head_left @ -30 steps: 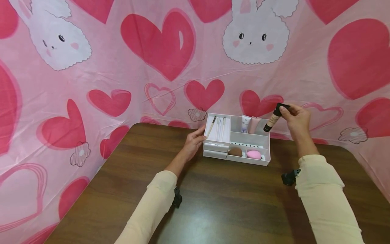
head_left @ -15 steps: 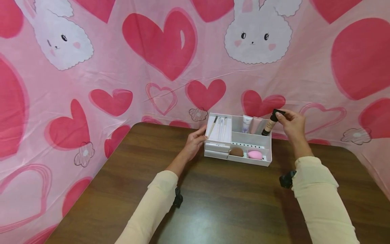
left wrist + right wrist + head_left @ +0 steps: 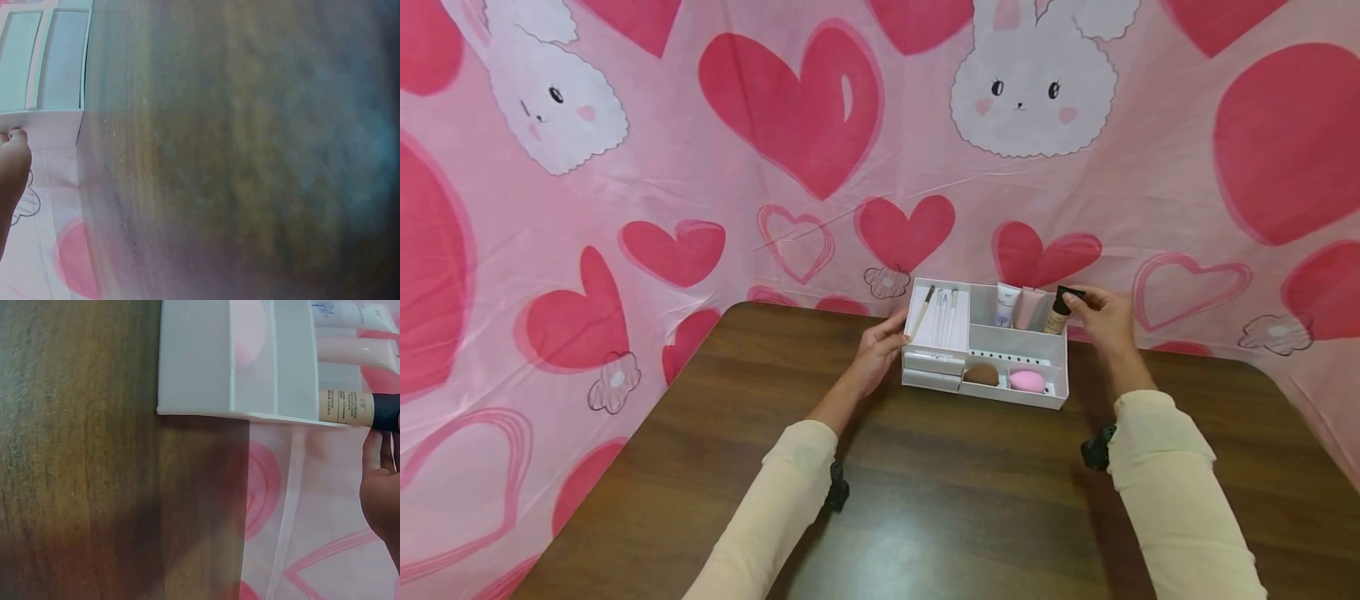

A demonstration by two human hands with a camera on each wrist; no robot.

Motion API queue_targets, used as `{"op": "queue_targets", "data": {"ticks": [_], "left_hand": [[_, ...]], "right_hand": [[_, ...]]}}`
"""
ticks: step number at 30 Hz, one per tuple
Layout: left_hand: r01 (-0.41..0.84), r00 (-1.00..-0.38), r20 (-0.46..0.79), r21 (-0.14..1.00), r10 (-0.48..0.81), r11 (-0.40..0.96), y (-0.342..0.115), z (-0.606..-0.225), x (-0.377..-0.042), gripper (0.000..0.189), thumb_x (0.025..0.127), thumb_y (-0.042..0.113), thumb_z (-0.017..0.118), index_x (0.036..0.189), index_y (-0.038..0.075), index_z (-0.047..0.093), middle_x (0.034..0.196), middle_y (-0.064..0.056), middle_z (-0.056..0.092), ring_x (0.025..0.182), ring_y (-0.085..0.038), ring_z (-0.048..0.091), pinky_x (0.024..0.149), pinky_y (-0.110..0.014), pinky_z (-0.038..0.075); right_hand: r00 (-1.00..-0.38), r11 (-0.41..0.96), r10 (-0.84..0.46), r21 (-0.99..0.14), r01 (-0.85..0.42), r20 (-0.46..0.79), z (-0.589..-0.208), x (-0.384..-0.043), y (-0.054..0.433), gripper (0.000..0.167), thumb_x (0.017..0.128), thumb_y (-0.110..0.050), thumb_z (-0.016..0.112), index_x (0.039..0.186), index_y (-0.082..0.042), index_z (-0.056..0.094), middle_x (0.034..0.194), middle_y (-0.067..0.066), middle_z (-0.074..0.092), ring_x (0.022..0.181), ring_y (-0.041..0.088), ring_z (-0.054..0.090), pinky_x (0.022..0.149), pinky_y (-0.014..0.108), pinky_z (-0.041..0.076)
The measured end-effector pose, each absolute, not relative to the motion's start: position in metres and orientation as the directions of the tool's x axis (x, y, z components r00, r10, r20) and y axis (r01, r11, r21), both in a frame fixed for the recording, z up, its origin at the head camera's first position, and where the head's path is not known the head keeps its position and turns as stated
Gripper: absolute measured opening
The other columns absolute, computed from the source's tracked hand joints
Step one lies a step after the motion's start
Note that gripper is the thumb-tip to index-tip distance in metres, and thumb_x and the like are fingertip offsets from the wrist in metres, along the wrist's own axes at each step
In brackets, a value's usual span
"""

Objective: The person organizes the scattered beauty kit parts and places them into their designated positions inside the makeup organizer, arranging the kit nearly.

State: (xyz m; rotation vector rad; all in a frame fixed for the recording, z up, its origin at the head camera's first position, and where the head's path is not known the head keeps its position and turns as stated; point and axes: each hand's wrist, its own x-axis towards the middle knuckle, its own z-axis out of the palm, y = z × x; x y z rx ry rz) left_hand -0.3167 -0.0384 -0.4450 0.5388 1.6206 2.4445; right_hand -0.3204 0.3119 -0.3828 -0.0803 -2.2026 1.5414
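Observation:
A white makeup organizer point(image 3: 1015, 396) stands at the back of the table. My right hand point(image 3: 1107, 321) pinches the black cap of a beige foundation tube point(image 3: 1056, 321), whose lower end is down in the organizer's rear right compartment; the right wrist view shows print on the tube point(image 3: 347, 407). My left hand point(image 3: 876, 354) rests its fingers against the organizer's left side, and in the left wrist view a fingertip point(image 3: 19, 134) touches the outer wall. A white tube point(image 3: 1006, 304) and a pink tube point(image 3: 1027, 308) stand in the same rear compartment.
Several makeup brushes point(image 3: 940, 317) lie in the organizer's left section, above two small drawers point(image 3: 932, 372). A brown sponge point(image 3: 981, 374) and a pink sponge point(image 3: 1027, 381) sit in the front compartments. Behind the brown wooden table point(image 3: 955, 500) hangs a pink heart-patterned cloth point(image 3: 917, 150).
My right hand has moved left and down, lowering the foundation tube from above the organizer's right edge into the rear compartment beside the pink tube. The left hand stays on the organizer's side.

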Motion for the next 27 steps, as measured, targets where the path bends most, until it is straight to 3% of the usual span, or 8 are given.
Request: {"op": "queue_targets", "data": {"ticks": [3,9,14,22,27], "left_hand": [[0.061,-0.924,0.203,0.915,0.324,-0.399,-0.038,-0.445,-0.315,0.063,0.094,-0.009,0.042,0.155,-0.012,0.024,0.169,-0.024,0.019,0.150,-0.033,0.027,0.106,-0.015,0.044],[0.054,-0.925,0.197,0.914,0.325,-0.401,-0.037,-0.444,-0.313,0.063,0.094,-0.011,0.042,0.154,-0.012,0.024,0.168,-0.025,0.019,0.152,-0.036,0.026,0.123,-0.035,0.033],[0.054,-0.926,0.199,0.912,0.321,-0.407,-0.037,-0.443,-0.313,0.063,0.094,-0.011,0.041,0.154,-0.013,0.024,0.169,-0.025,0.018,0.153,-0.038,0.024,0.126,-0.047,0.023],[0.037,-0.929,0.183,0.911,0.321,-0.411,-0.037,-0.443,-0.314,0.062,0.094,-0.011,0.042,0.154,-0.012,0.024,0.169,-0.024,0.019,0.153,-0.036,0.024,0.124,-0.043,0.025],[0.050,-0.920,0.199,0.915,0.339,-0.401,-0.039,-0.443,-0.313,0.063,0.094,-0.011,0.042,0.154,-0.013,0.023,0.168,-0.025,0.017,0.153,-0.038,0.023,0.119,-0.028,0.037]], "right_hand": [[-0.905,0.455,0.270,-0.872,-0.182,0.330,-0.388,-0.319,0.313,0.038,0.097,-0.013,0.067,0.123,0.015,0.065,0.070,-0.041,0.054,0.073,-0.010,0.051,0.064,0.004,0.046],[-0.915,0.450,0.254,-0.876,-0.175,0.313,-0.392,-0.317,0.312,0.036,0.096,-0.010,0.067,0.121,0.016,0.065,0.072,-0.035,0.058,0.070,-0.013,0.052,0.063,0.004,0.048],[-0.912,0.463,0.265,-0.871,-0.166,0.314,-0.393,-0.317,0.312,0.036,0.096,-0.008,0.068,0.121,0.017,0.064,0.066,-0.040,0.052,0.068,-0.012,0.050,0.061,0.004,0.047],[-0.910,0.411,0.274,-0.894,-0.181,0.310,-0.395,-0.318,0.313,0.038,0.095,-0.008,0.068,0.122,0.018,0.063,0.070,-0.039,0.057,0.071,-0.013,0.054,0.065,0.003,0.050],[-0.905,0.372,0.285,-0.907,-0.198,0.315,-0.396,-0.316,0.313,0.031,0.095,-0.008,0.069,0.118,0.012,0.069,0.073,-0.036,0.060,0.071,-0.012,0.056,0.066,0.003,0.050]]}}
